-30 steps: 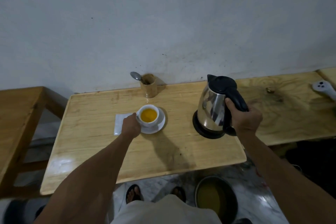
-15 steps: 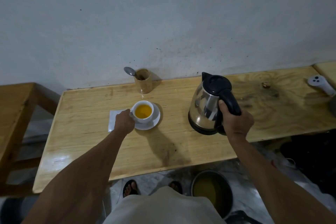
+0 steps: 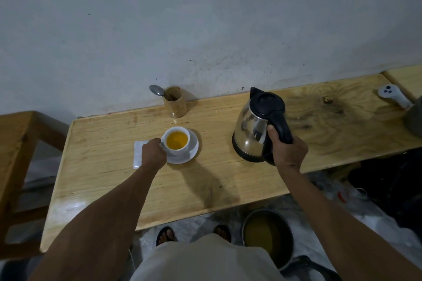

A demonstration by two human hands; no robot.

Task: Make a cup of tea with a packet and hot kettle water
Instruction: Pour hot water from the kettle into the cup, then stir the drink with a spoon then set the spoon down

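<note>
- The left hand (image 3: 152, 153) reaches forward on a straight bare arm, knuckles up, fingers curled together at the cup (image 3: 177, 141) handle
- The right hand (image 3: 288, 150) is fisted around the kettle (image 3: 253, 134) handle, thumb pressed along its inner side, wrist bent slightly, forearm angling in from the lower right
- Both forearms are bare; two feet in sandals show below

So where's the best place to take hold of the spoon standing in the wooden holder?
By the bowl end of the spoon, coming from above and left. Only that end sticks out, leaning left over the rim of the wooden holder; the handle is buried inside, and the wall sits close behind.
</note>
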